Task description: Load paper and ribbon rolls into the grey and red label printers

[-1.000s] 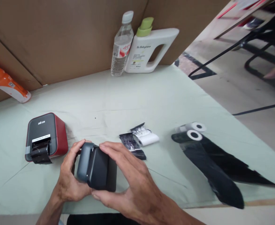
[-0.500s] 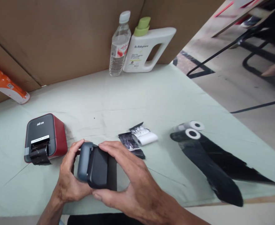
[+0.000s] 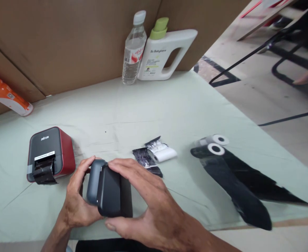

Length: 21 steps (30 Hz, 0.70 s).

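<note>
Both my hands grip a small dark grey-blue printer [image 3: 109, 190] just above the near edge of the pale green table [image 3: 148, 108]. My left hand [image 3: 76, 199] wraps its left side, thumb and fingers closed on the body. My right hand [image 3: 145, 206] covers the right side, with the index finger along the top edge and the thumb under the bottom. A red and black printer [image 3: 50, 154] with black paper hanging out of its slot stands to the left. Two small paper rolls [image 3: 155, 155] lie just beyond my right hand.
Two larger rolls [image 3: 217, 145] with long black strips unrolled lie at the right. A water bottle [image 3: 134, 49] and a white jug with a green cap [image 3: 163, 50] stand at the back against cardboard walls. An orange bottle [image 3: 6, 94] lies far left. Floor and chair legs show at the right.
My hands have shifted slightly on the dark printer, turning it a little. Everything else on the table stays where it was.
</note>
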{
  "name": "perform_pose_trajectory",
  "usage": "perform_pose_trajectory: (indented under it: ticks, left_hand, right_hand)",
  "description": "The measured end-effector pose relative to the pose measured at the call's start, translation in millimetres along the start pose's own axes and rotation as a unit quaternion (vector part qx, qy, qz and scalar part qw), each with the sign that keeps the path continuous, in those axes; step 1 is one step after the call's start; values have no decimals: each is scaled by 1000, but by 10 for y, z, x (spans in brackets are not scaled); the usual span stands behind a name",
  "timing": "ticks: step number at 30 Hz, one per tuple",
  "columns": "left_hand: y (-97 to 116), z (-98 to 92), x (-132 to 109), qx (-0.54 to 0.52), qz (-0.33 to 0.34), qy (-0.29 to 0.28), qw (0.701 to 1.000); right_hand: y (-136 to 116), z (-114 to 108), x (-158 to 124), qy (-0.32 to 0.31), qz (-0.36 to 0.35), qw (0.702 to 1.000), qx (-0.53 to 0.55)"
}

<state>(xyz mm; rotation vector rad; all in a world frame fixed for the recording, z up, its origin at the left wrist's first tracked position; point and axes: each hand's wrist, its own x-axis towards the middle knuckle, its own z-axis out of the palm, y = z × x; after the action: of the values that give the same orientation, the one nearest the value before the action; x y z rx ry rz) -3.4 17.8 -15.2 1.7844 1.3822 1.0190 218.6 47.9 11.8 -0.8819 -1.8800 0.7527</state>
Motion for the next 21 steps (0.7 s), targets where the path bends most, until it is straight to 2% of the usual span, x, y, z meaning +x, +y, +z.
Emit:
perform_pose_trajectory:
  ticks: [21]
  left_hand:
    - [-18,1,-26,-5,3,-1,1000]
  right_hand:
    - [55,5,-3,-6,8,1000,-7]
